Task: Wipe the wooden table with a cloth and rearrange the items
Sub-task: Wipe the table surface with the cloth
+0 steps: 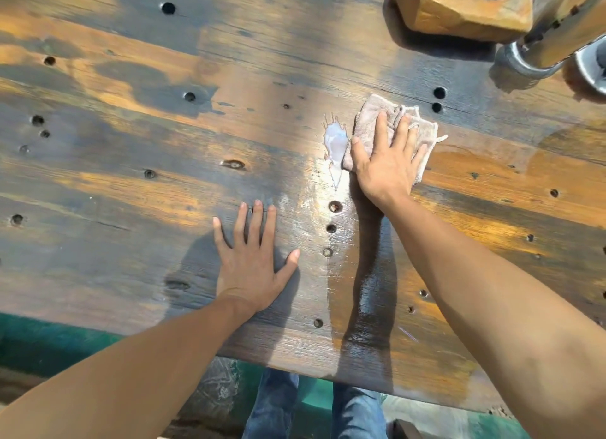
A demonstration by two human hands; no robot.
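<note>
A folded beige cloth (370, 123) lies on the wooden table (131, 182) right of centre. My right hand (387, 163) presses flat on the cloth with straight, spread fingers. A small puddle of whitish liquid (335, 143) sits just left of the cloth, touching its edge. A wet sheen runs from the puddle toward the near edge. My left hand (252, 261) rests flat on the bare wood, fingers spread, nearer to me and left of the puddle.
A wooden block (459, 8) with a hollow stands at the far right. Beside it are a wooden piece on a metal base (524, 61) and another metal item (590, 67) at the right edge. Many drilled holes dot the tabletop. The near edge (295, 360) overhangs green flooring.
</note>
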